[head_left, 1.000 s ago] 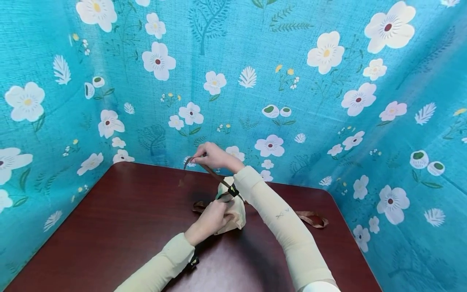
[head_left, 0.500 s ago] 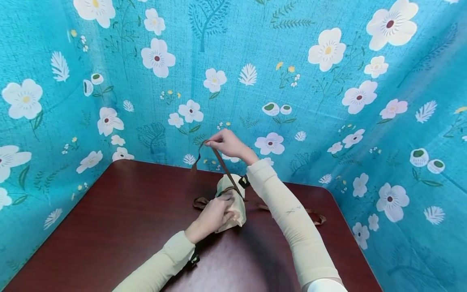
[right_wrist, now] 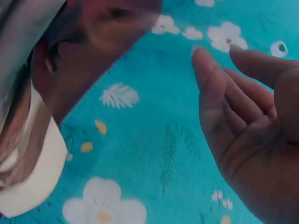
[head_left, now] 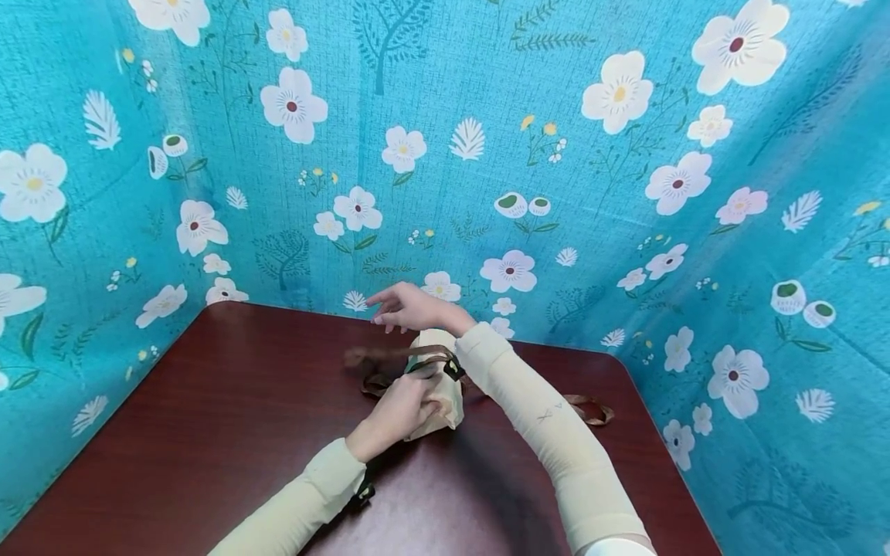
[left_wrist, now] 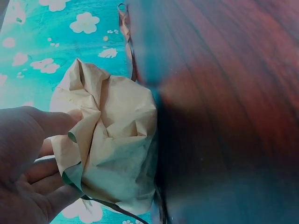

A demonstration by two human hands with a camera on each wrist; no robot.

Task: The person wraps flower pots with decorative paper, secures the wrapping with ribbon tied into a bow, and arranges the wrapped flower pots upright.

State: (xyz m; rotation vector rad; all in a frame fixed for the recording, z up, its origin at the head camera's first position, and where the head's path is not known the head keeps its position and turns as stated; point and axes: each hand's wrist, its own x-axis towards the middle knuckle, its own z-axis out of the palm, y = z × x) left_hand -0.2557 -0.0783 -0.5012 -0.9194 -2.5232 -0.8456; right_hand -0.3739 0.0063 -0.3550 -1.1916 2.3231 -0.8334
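Note:
A beige paper-wrapped bundle [head_left: 445, 409] with a green inner side stands on the table. My left hand [head_left: 392, 417] holds its gathered paper; in the left wrist view the thumb and fingers of that hand [left_wrist: 28, 149] pinch the folded edge of the bundle [left_wrist: 124, 112]. A brown ribbon [head_left: 399, 353] crosses the bundle, its left end blurred as it falls towards the table. Above and behind the bundle is my right hand [head_left: 415, 307], fingers loosely bent and holding nothing. In the right wrist view, a gap shows between thumb and forefinger of this hand [right_wrist: 252, 121].
On the dark red-brown table [head_left: 243, 432], a ribbon loop [head_left: 591, 409] lies to the right, partly behind the right sleeve [head_left: 542, 417]. More ribbon [head_left: 375, 384] lies left of the bundle. A blue flowered cloth [head_left: 445, 170] surrounds the table's back and sides.
My right hand raised the ribbon, then let go and came lower; the ribbon has dropped leftward across the bundle. The left hand keeps its hold on the paper.

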